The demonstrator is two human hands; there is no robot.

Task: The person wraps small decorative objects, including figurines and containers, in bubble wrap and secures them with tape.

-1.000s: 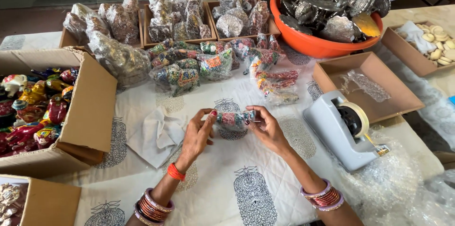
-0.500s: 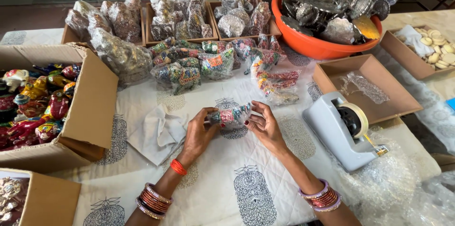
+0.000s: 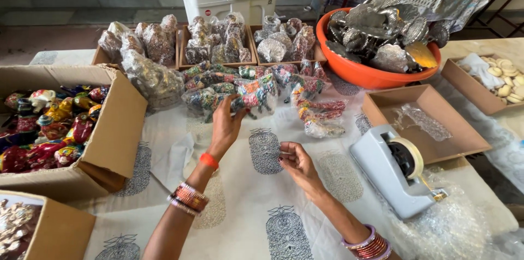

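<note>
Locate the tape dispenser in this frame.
In the head view, the grey tape dispenser sits on the printed cloth at the person's right, just before the shallow cardboard tray.

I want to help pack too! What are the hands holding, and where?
Left hand touches a wrapped colourful figurine at its near edge. Right hand pinches something too small to tell.

The left hand (image 3: 225, 123) is stretched forward on a raised forearm, fingers extended toward the far side of the counter, bangles at the wrist. The right hand (image 3: 296, 163) hovers lower, nearer the front edge, its fingertips pinched together.
</note>
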